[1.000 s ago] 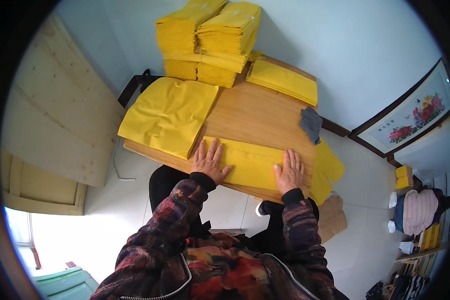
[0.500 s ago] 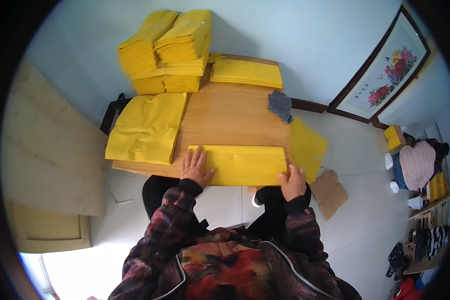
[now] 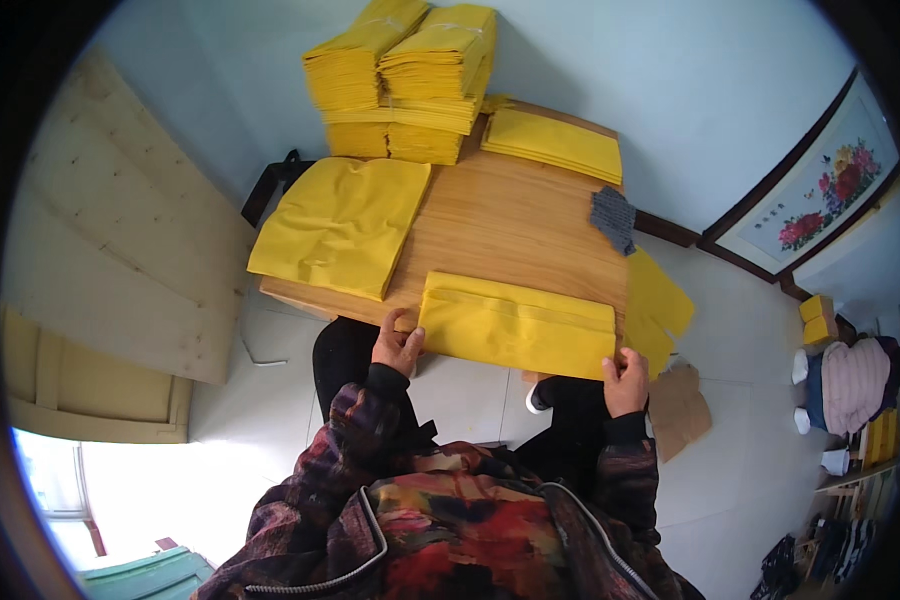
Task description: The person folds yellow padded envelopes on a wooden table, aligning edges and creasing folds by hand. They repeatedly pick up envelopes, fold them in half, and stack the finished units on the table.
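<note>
A folded yellow sheet [image 3: 518, 325], paper-like and creased along its length, lies at the table's near edge and overhangs it slightly. At its left end, my left hand [image 3: 397, 347] has its fingers bent, with the thumb and fingertips pinching the edge. My right hand [image 3: 626, 382] grips the lower right corner between thumb and curled fingers. To the left lies a larger, wrinkled yellow sheet [image 3: 340, 225], spread flat on the wooden table [image 3: 520, 225].
Tall bundles of folded yellow sheets [image 3: 435, 75] are stacked at the far left. A lower yellow pile [image 3: 552, 143] sits at the far edge, and a grey cloth [image 3: 612, 219] at the right edge. Yellow pieces [image 3: 653, 310] and brown cardboard [image 3: 678, 412] lie beyond the table's right side.
My left hand has gone from lying flat on the folded sheet to pinching its left end. My right hand stays at the right end. The whole view has shifted and tilted.
</note>
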### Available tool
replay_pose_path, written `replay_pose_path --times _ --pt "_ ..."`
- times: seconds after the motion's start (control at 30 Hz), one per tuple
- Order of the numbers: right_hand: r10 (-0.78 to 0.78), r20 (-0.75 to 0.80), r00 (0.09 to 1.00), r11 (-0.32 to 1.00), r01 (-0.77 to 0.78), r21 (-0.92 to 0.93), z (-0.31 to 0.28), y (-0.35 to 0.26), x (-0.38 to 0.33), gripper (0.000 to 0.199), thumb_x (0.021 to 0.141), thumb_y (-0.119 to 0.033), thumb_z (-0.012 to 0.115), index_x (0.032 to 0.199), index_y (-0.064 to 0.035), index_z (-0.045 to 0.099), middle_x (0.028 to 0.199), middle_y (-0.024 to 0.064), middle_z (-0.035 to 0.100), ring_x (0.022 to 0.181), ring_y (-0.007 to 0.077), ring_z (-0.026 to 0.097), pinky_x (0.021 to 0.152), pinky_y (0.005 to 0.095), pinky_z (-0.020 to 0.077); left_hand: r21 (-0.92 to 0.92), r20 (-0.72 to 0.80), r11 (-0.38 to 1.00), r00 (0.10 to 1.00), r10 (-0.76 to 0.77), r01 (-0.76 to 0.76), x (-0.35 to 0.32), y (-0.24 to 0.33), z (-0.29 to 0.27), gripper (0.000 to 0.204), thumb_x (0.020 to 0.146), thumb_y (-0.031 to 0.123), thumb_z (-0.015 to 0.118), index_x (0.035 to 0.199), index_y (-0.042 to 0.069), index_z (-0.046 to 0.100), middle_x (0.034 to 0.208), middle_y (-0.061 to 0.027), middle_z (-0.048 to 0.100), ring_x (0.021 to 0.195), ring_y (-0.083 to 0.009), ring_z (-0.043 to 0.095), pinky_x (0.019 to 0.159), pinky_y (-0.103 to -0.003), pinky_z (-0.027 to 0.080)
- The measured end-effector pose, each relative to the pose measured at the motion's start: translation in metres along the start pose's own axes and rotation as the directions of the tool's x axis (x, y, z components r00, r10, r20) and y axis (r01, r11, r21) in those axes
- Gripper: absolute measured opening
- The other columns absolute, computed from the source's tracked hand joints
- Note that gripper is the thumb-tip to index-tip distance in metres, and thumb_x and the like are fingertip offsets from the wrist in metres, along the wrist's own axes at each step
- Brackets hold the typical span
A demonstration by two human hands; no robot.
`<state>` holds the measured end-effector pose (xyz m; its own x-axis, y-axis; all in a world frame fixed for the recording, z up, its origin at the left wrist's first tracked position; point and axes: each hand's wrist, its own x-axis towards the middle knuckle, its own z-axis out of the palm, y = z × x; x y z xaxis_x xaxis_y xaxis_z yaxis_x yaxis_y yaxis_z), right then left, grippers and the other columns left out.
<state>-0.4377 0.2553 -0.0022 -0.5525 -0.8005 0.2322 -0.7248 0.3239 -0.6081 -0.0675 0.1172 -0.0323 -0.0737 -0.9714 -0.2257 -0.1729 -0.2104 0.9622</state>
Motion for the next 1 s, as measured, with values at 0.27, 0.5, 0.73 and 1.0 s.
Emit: replay_pose_path --times 0.27,0.5,0.73,1.0 --pt "0.041 0.018 0.999 0.998 -0.04 -0.053 -0.006 -0.007 -0.013 0.028 0.082 -0.022 0.072 0.099 -0.0044 0.057 0.1 0.016 0.055 0.09 0.0356 0.059 0.076 0.0429 0.0493 -0.145 -0.035 0.984 0.993 -0.111 0.105 0.005 0.008 0.015 0.047 0.086 0.0 0.063 0.128 0.008 0.044 0.083 -0.0125 0.069 0.062 -0.0181 0.066 0.048 -0.031 0.053" --pt "0.144 0.131 0.981 0.989 -0.145 0.002 -0.015 -0.011 -0.019 0.027 0.085 -0.024 0.07 0.097 -0.0028 0.058 0.084 0.0139 0.063 0.079 0.033 0.064 0.07 0.0394 0.0514 -0.201 -0.027 0.97 0.989 -0.143 0.135 -0.007 -0.019 -0.008 0.038 0.085 0.006 0.069 0.114 -0.002 0.046 0.08 -0.0101 0.065 0.07 -0.0142 0.062 0.065 -0.028 0.053" --pt "0.302 0.222 0.927 0.839 -0.369 0.4 -0.001 -0.01 -0.018 0.021 0.088 -0.013 0.068 0.093 0.0033 0.056 0.078 0.0117 0.065 0.062 0.0184 0.067 0.057 0.0293 0.0552 -0.152 -0.121 0.977 0.978 -0.168 0.149 0.019 -0.033 0.0 0.026 0.084 0.011 0.074 0.098 -0.003 0.056 0.085 -0.0069 0.066 0.072 -0.014 0.062 0.069 -0.027 0.053" --pt "0.426 0.343 0.837 0.695 -0.546 0.467 -0.01 -0.013 -0.032 0.025 0.088 -0.018 0.07 0.099 0.0005 0.057 0.083 0.0069 0.065 0.065 0.0118 0.063 0.05 0.0236 0.05 -0.307 0.231 0.914 0.953 -0.197 0.264 -0.008 -0.039 -0.034 0.021 0.09 0.007 0.064 0.109 -0.001 0.061 0.095 -0.0087 0.069 0.078 -0.0186 0.068 0.072 -0.031 0.057"
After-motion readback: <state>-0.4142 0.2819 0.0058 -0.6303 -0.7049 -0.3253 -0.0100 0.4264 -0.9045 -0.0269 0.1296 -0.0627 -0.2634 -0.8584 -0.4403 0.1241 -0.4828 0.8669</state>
